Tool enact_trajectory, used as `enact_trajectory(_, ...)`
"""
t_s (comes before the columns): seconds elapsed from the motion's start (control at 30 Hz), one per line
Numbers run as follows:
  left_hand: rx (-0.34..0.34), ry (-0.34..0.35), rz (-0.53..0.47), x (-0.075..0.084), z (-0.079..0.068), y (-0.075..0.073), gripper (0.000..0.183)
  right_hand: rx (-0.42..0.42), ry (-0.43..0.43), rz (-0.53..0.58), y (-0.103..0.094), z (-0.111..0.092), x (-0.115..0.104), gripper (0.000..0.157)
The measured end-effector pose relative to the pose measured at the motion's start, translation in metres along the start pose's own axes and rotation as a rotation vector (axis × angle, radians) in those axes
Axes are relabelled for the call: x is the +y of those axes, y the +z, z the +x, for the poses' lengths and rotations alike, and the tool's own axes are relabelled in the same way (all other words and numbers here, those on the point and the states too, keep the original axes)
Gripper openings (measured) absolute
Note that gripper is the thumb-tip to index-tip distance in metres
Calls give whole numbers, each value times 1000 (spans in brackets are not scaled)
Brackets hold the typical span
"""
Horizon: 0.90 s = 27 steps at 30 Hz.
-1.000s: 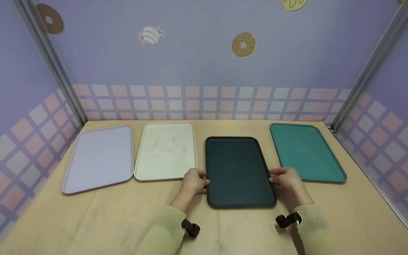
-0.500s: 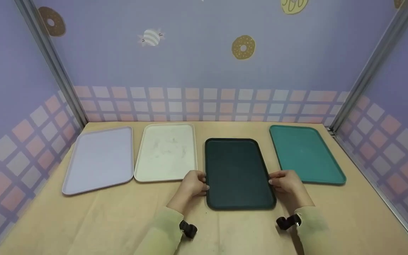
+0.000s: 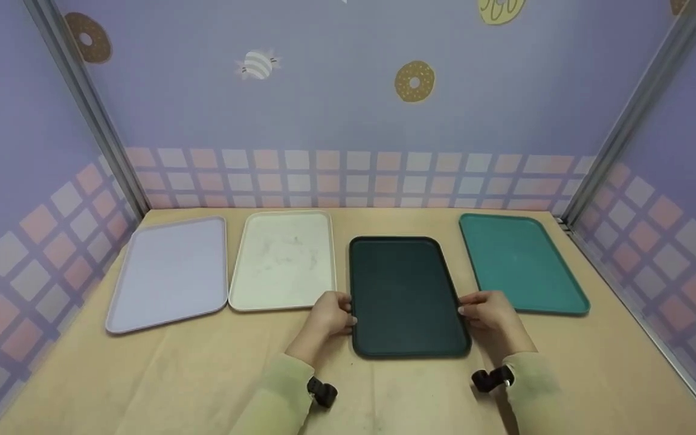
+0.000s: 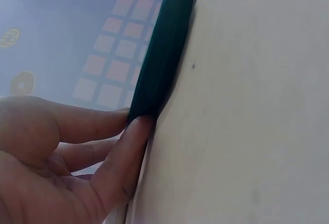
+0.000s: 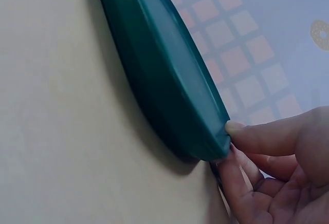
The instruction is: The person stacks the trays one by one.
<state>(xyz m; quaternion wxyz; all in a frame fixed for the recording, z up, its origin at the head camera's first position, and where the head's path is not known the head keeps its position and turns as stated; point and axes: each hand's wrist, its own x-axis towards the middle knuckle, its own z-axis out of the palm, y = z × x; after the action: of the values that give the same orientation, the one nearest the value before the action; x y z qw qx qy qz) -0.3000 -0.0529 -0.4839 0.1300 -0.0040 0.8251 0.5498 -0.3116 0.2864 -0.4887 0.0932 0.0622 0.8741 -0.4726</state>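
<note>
While two hands grip it from either side, a dark green tray (image 3: 408, 296) sits right of the middle of the table (image 3: 203, 374), set back from the far edge, its long sides running roughly from near to far. The left hand (image 3: 328, 314) pinches the tray's left rim and the right hand (image 3: 488, 311) its right rim, both toward the tray's near end. Each grip is narrow: the wrist views show the rim caught between thumb and fingers, the right thumb on top of it. Whether the tray's base rests fully on the table cannot be told.

Three more trays lie along the table's far edge. A lilac tray (image 3: 170, 275) reaches toward the far left corner, beside the left edge. Just right of it is a white tray (image 3: 284, 263) with greyish marks; their near corners meet or almost meet. The left hand overlaps the white tray's near right corner in the head view. A teal tray (image 3: 523, 266) lies near the far right corner, slanted, its near left corner behind the right hand. Pale green sleeves (image 3: 275, 393) cover the forearms, and a black device (image 3: 324, 393) is strapped at each wrist.
</note>
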Motion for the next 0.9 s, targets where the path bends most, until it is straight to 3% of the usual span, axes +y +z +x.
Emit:
enact_trajectory(0.33, 7, -12, 14, 0, 1, 1, 56, -14, 5, -16, -1, -1, 0, 34)
enact_trajectory(0.67, 16, 1, 19, 0, 0, 2, 55, -68, 35, 93, -10, -4, 0, 40)
enact_trajectory(0.9, 12, 15, 11, -1, 0, 2, 57, -42, 47, 195, -19, -7, -1, 44)
